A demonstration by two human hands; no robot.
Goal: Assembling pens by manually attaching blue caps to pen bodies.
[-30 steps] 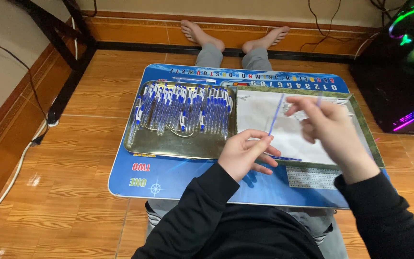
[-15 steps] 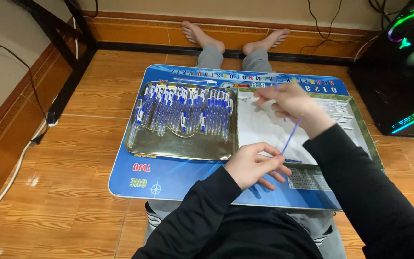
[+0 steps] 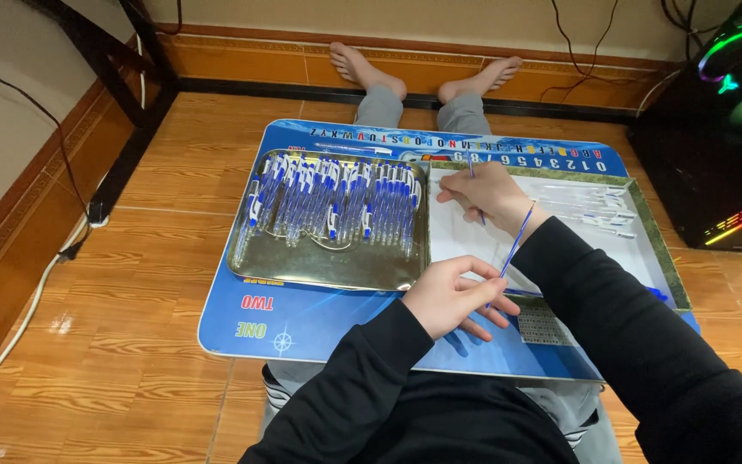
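Left hand pinches thin blue refill over blue desk; right hand reaches across white tray. Metal tray holds blue pens.

Even indoor light on us, soft shadow under our left hand, glare on metal tray left of it, sharp focus.

The left hand is resting low and near the body, its fingers curling together in a pinch. The right hand is reaching forward with the arm extended, knuckles up, fingers bent downward.
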